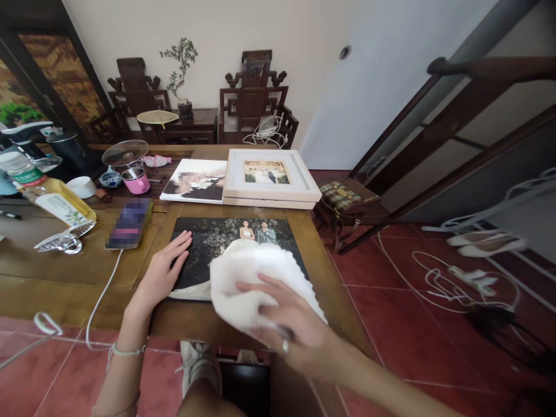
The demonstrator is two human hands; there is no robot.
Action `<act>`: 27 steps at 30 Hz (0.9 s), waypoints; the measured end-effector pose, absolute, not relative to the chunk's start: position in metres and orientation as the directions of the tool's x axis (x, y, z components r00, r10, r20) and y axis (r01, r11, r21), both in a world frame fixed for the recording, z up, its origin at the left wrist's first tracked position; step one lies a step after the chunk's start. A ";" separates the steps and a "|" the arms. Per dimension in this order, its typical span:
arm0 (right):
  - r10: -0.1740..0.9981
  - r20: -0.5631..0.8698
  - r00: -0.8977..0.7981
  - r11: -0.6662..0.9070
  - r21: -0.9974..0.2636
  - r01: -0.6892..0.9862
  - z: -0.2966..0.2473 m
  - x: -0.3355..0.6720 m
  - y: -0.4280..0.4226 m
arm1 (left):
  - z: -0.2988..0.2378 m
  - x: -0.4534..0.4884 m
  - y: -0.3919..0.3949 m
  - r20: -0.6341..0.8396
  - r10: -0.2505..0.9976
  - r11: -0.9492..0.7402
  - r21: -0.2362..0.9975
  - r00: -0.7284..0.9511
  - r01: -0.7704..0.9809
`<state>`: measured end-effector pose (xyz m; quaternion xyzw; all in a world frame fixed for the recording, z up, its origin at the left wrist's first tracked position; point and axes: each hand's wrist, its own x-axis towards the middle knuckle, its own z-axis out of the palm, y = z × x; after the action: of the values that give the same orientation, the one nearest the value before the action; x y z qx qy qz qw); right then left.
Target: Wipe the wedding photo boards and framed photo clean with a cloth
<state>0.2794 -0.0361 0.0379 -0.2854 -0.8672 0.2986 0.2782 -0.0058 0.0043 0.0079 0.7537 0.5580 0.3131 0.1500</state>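
A dark photo print (pixel 200 243) with two people on it lies flat on the wooden table in front of me. My left hand (pixel 165 269) rests on its left edge, fingers stretched out and holding nothing. My right hand (pixel 291 315) presses a white cloth (pixel 241 272) onto the lower right of the print, fingers bent into the fabric. The cloth hides much of the print's lower half. Something small and dark, which I cannot make out, shows beside the ring on the right hand.
White-framed pictures (pixel 271 194) and a light photo panel (pixel 195 179) lie behind the print. To the left are a phone (pixel 129 223) with a white cable, a clear hair clip (pixel 67 238), an oil bottle (pixel 61 200) and a pink mug (pixel 136 179). The table (pixel 332 278) ends at the right.
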 end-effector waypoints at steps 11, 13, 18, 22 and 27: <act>0.895 0.222 -0.386 0.395 -0.798 0.455 0.029 0.268 0.081 | 0.008 -0.007 0.005 0.288 0.941 -0.321 0.601 0.176 0.732; 0.881 0.214 -0.421 0.410 -0.790 0.456 0.030 0.264 0.061 | 0.008 -0.007 0.004 0.291 0.940 -0.323 0.602 0.176 0.730; 0.725 0.260 -0.638 0.562 -0.759 0.329 0.035 0.257 -0.018 | 0.007 -0.006 0.005 0.291 0.940 -0.323 0.597 0.177 0.734; 0.655 0.308 -0.690 0.616 -0.746 0.252 0.037 0.253 -0.035 | 0.006 -0.007 0.005 0.297 0.938 -0.328 0.593 0.179 0.735; 0.756 0.259 -0.602 0.542 -0.763 0.353 0.038 0.242 0.026 | 0.006 -0.008 0.005 0.290 0.940 -0.324 0.591 0.180 0.738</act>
<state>0.2415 0.0256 0.0381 -0.3351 -0.8271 0.3416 0.2948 -0.0075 0.0050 0.0061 0.7512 0.5586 0.3127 0.1611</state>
